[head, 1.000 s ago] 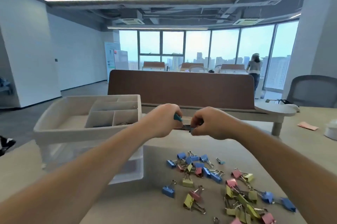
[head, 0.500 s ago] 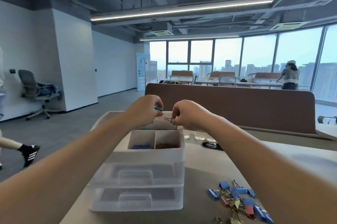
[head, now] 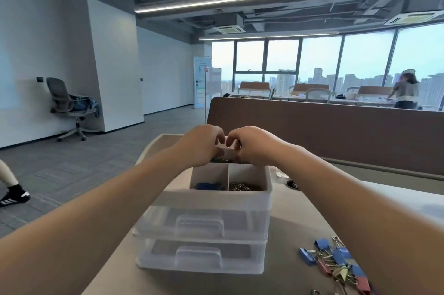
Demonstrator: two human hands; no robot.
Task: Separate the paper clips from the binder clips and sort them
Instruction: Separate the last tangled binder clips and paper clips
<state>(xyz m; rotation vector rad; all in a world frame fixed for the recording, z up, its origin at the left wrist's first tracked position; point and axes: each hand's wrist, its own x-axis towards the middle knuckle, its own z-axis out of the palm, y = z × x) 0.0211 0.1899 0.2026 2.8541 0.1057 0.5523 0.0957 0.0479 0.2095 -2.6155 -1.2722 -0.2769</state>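
Left hand (head: 200, 147), right hand (head: 251, 147): fingers curled, any hold hidden | above tray (head: 216, 196) rear | advice: release low, inside the matching compartment.

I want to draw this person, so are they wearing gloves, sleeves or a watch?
No. The left forearm and right forearm are bare, no sleeve in view. The left hand and right hand wear no gloves, and no watch or bracelet shows on either wrist. Rings cannot be told.

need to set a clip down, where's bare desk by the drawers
Bare desk lies between the drawer organizer and the binder clips, and along the organizer's front. The clips crowd the front right corner.
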